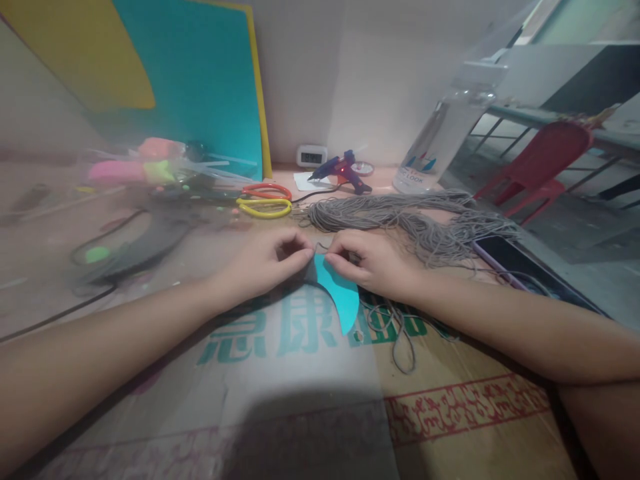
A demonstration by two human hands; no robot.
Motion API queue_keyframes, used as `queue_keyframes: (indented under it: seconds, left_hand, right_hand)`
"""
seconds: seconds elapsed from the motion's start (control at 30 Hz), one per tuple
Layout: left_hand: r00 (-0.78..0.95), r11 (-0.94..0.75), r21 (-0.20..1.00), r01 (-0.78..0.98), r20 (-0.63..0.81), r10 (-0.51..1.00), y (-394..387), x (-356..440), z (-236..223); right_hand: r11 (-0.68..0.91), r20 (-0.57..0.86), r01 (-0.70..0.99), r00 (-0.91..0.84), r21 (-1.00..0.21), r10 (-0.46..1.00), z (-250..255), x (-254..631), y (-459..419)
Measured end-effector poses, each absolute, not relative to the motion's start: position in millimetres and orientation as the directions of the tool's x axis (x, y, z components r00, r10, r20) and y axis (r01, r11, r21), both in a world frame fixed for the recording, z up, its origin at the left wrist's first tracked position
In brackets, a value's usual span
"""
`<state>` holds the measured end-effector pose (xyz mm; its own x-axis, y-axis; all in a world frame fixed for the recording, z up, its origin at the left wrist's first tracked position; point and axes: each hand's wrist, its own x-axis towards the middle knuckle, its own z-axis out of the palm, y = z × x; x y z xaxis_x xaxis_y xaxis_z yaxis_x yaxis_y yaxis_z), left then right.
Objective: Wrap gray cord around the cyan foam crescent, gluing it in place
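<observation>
In the middle of the head view, a curved, pointed turquoise piece (pixel 343 293), like foam sheet or card, hangs between my hands over the cardboard. My left hand (pixel 273 260) pinches at its upper left edge, thumb against forefinger. My right hand (pixel 367 262) is closed in a pinch at the top of the piece, its thumb and fingers overlapping it. A short bit of thin grey cord (pixel 321 246) arches between both sets of fingertips. Loose loops of the same cord (pixel 404 347) trail below my right hand. The exact grip under the fingers is partly hidden.
Printed cardboard (pixel 310 400) covers the work surface. Beyond my hands lie a grey cord bundle (pixel 390 212), scissors (pixel 265 208) and a lit glue gun (pixel 345 172). A phone (pixel 530 270) and a clear bottle (pixel 440 140) stand right; a small digital clock (pixel 311 156) is behind.
</observation>
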<state>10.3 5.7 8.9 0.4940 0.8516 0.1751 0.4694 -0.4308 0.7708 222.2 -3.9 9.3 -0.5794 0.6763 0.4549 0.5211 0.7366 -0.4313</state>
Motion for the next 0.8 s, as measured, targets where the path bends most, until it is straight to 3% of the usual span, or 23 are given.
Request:
queue_keyframes:
  seconds: [0.3, 0.53, 0.8]
  left_hand:
    - [0.542, -0.483, 0.754, 0.446, 0.202, 0.816, 9, 5, 7]
    - [0.357, -0.279, 0.899, 0.336, 0.153, 0.922, 14, 8, 7]
    - [0.386, -0.337, 0.853, 0.398, 0.177, 0.905, 17, 4, 5]
  right_hand:
    - [0.711, 0.437, 0.521, -0.562, -0.472, 0.702, 8, 223, -2]
    - [0.710, 0.420, 0.535, -0.574, -0.458, 0.703, 12, 222, -4]
    - [0.708, 0.421, 0.537, -0.570, -0.458, 0.705, 10, 223, -2]
